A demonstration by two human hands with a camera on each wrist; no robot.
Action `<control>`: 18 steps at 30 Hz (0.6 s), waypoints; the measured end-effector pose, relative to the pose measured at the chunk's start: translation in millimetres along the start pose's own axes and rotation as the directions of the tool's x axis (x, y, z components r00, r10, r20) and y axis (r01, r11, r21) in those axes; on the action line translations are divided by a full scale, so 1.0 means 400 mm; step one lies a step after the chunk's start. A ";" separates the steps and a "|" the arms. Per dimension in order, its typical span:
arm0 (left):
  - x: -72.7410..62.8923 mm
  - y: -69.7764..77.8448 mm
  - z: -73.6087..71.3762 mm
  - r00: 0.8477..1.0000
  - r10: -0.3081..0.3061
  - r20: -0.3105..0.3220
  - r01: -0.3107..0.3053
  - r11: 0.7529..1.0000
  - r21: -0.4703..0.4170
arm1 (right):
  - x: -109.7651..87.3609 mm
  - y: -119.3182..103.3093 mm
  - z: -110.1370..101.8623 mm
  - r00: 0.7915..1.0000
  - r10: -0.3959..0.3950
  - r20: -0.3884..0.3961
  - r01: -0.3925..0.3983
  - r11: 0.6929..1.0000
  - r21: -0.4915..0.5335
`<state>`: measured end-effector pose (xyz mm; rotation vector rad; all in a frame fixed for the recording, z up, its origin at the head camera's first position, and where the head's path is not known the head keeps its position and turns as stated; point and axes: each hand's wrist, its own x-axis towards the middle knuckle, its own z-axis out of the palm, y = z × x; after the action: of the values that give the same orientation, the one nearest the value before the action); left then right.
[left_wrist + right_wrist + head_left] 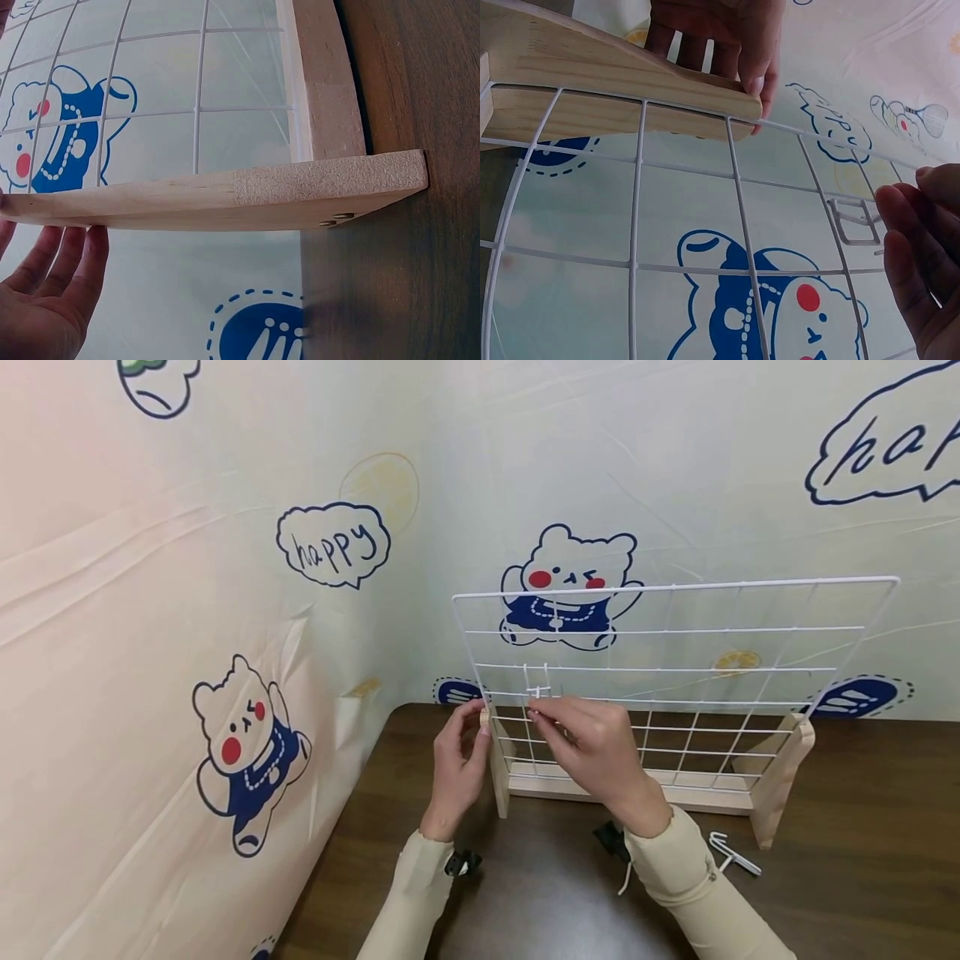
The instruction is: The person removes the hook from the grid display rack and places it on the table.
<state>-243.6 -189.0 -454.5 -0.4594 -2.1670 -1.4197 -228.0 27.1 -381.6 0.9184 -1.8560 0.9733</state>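
A white wire grid rack (675, 587) stands upright on a wooden base with a wooden panel at each side. My left hand (460, 764) grips the upper end of the left wooden side panel (498, 777), fingers on its outer face in the left wrist view and thumb at its front edge in the right wrist view. Near the left of the grid, a white wire hook (537, 692) hangs on the bars. Thumb and fingertips of my right hand (600, 747) pinch its front end, which they partly hide.
Another white hook (735, 853) lies on the dark wooden table (525, 893), in front of the right side panel (780, 777). Close behind and to the left hangs a pale printed curtain (420, 610). Dark wrist cameras (462, 862) sit by both sleeves.
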 end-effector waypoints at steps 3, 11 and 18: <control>0.000 0.001 0.000 1.000 0.002 0.001 -0.002 1.000 -0.002 | 0.000 0.001 0.000 1.000 -0.006 -0.005 0.006 1.000 -0.007; 0.002 -0.001 0.001 1.000 -0.014 0.010 0.014 1.000 -0.010 | -0.001 0.004 0.000 1.000 -0.012 -0.014 0.012 1.000 -0.023; 0.002 0.000 -0.001 1.000 -0.018 0.005 0.018 1.000 0.012 | -0.001 0.007 0.004 1.000 -0.017 -0.024 0.017 1.000 -0.013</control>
<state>-244.1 -189.2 -453.9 -0.4405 -2.1875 -1.4160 -230.9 27.0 -383.3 0.9092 -1.8295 0.9570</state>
